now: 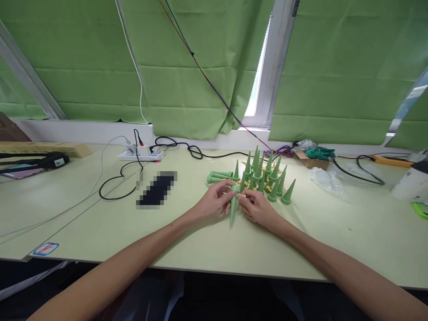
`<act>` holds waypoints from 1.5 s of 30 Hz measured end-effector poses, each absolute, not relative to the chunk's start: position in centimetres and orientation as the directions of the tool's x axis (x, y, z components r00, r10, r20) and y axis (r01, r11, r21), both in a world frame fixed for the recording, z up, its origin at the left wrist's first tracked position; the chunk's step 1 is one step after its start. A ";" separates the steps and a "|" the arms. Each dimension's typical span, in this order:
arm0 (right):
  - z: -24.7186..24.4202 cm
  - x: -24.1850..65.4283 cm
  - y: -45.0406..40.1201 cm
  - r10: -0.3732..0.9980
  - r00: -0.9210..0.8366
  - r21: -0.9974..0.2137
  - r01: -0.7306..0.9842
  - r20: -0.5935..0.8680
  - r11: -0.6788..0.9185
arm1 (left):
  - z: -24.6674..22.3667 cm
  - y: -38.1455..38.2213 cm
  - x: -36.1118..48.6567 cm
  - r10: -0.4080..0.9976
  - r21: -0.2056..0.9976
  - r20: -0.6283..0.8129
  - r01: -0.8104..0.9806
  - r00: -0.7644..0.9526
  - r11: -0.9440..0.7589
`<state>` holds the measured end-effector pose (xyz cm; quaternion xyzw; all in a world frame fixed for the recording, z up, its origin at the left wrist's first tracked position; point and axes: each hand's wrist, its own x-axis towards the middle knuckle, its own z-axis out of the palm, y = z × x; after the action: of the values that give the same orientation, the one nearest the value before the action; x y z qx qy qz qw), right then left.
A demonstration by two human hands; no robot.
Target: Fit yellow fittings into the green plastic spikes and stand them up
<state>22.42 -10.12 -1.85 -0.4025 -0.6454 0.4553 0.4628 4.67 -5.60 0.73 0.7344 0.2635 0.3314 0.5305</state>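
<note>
My left hand (219,199) is closed around the wide end of a green plastic spike (233,211), whose tip points down towards the table. Close against it, my right hand (256,206) pinches a small yellow piece (243,195) at the spike's side; fingers partly cover that piece. Just beyond my hands, several more green spikes (257,171) stand point up on their round bases. Small yellow parts (267,189) lie scattered among them. Left of the group, a few green tube-like pieces (219,177) lie on their sides.
On the pale table (200,249), a power strip (142,154) with cables stands back left. A pixelated dark object (157,191) lies left of my hands. Farther right are a cardboard box (311,160), clear plastic bags (329,182) and a white container (411,183).
</note>
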 end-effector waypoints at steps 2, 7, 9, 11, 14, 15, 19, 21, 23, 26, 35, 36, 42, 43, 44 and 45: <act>-1.7 22.3 -10.2 0.945 -0.256 -0.973 0.055 0.202 0.223 | 0.8 -5.6 4.7 0.740 0.950 0.220 0.031 0.635 -0.309; -1.5 22.3 -10.2 0.950 -0.255 -0.980 0.042 0.180 0.197 | 0.7 -5.8 4.7 0.742 0.948 0.229 0.027 0.630 -0.316; -1.4 22.2 -10.2 0.951 -0.251 -0.979 0.048 0.181 0.199 | 0.6 -5.8 4.8 0.750 0.952 0.224 0.024 0.622 -0.304; -1.3 22.2 -10.2 0.951 -0.246 -0.977 0.055 0.186 0.205 | 0.5 -5.8 4.8 0.759 0.957 0.215 0.024 0.614 -0.290; -1.2 22.2 -10.1 0.952 -0.235 -0.975 0.057 0.195 0.214 | 0.5 -5.6 4.8 0.766 0.966 0.189 0.023 0.615 -0.257; -1.2 22.2 -10.1 0.953 -0.231 -0.975 0.055 0.197 0.215 | 0.5 -5.5 4.7 0.765 0.969 0.181 0.021 0.617 -0.246; -1.1 22.1 -10.1 0.954 -0.212 -0.972 0.061 0.212 0.229 | 0.4 -5.3 4.7 0.755 0.980 0.148 0.008 0.639 -0.199; -1.1 22.2 -10.1 0.953 -0.201 -0.967 0.071 0.228 0.247 | 0.3 -5.3 4.8 0.756 0.988 0.115 0.001 0.645 -0.152; -1.1 22.3 -10.2 0.949 -0.196 -0.960 0.080 0.249 0.268 | 0.4 -5.3 4.9 0.763 0.995 0.082 -0.005 0.641 -0.103; -1.0 22.4 -10.3 0.942 -0.198 -0.952 0.091 0.271 0.293 | 0.4 -5.4 5.0 0.764 0.998 0.056 -0.030 0.643 -0.047; -0.8 22.5 -10.4 0.928 -0.211 -0.913 0.208 0.308 0.351 | 0.2 -5.6 5.0 0.693 0.998 0.067 -0.054 0.718 -0.040; -0.8 22.5 -10.4 0.927 -0.208 -0.912 0.211 0.311 0.353 | 0.2 -5.6 5.0 0.692 0.998 0.064 -0.050 0.719 -0.040; -0.7 22.5 -10.4 0.928 -0.204 -0.904 0.235 0.312 0.356 | 0.4 -5.7 5.0 0.691 0.997 0.070 -0.037 0.719 -0.062; -0.7 22.5 -10.4 0.928 -0.205 -0.903 0.237 0.313 0.357 | 0.4 -5.8 5.0 0.691 0.997 0.071 -0.036 0.720 -0.065; -0.7 22.5 -10.4 0.927 -0.206 -0.902 0.239 0.314 0.359 | 0.4 -5.8 5.0 0.690 0.997 0.071 -0.035 0.720 -0.067; -0.6 22.5 -10.5 0.926 -0.206 -0.901 0.239 0.317 0.362 | 0.4 -5.8 5.0 0.692 0.997 0.071 -0.033 0.718 -0.069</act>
<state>22.47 -10.46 -0.64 -0.4265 -0.6825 0.3706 0.4636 5.02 -5.79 0.44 0.6734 0.2446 0.2845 0.6370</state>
